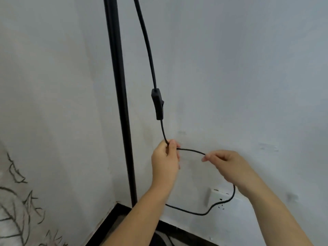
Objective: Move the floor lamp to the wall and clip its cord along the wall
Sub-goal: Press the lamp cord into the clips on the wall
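Observation:
The floor lamp's black pole (120, 96) stands upright in the room corner, close to the white wall. Its black cord (147, 43) hangs down to the right of the pole and carries an inline switch (157, 103). Below the switch, my left hand (165, 157) pinches the cord against the wall. My right hand (229, 166) grips the same cord a short way to the right, so a short span arcs between the two hands. Below them the cord loops down past a white wall socket (217, 197). No clip is visible.
A black skirting board (184, 229) runs along the bottom of both walls. The left wall carries a dark drawn branch pattern (16, 201). The lamp's base is hidden behind my left forearm.

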